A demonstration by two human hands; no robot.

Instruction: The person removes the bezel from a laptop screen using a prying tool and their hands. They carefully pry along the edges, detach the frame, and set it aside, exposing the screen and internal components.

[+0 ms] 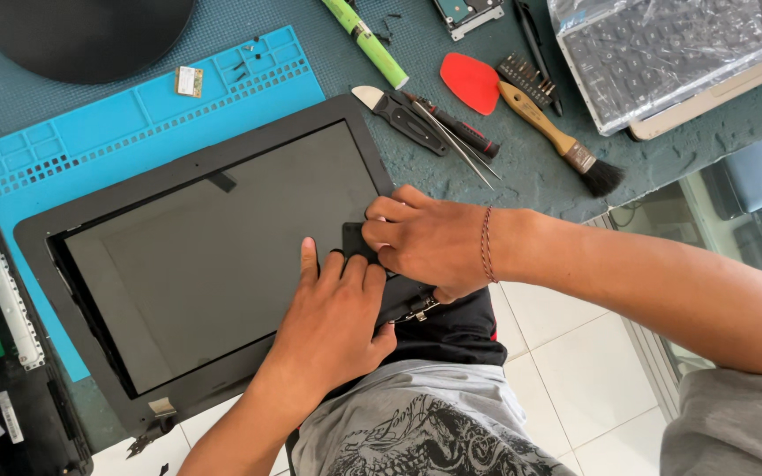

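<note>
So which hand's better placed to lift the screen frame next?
Right hand, probably: its fingertips pinch the black frame at the screen's edge; the left hand lies flat on the screen.

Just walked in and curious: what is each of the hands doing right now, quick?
Left hand: flat and open, pressing on the laptop screen panel, holding nothing.
Right hand: fingers curled, gripping the panel's black bezel at its edge.

Centre frame: laptop screen panel (213, 256), glass faintly glossy, with matt black plastic bezel. Upper left: blue mat (90, 141), matt, rubbery, ridged. Upper right: brush (557, 137) with varnished wooden handle and dark bristles; keyboard (663, 53) under shiny clear plastic film. Green worktop (522, 176), rough-textured.
</note>
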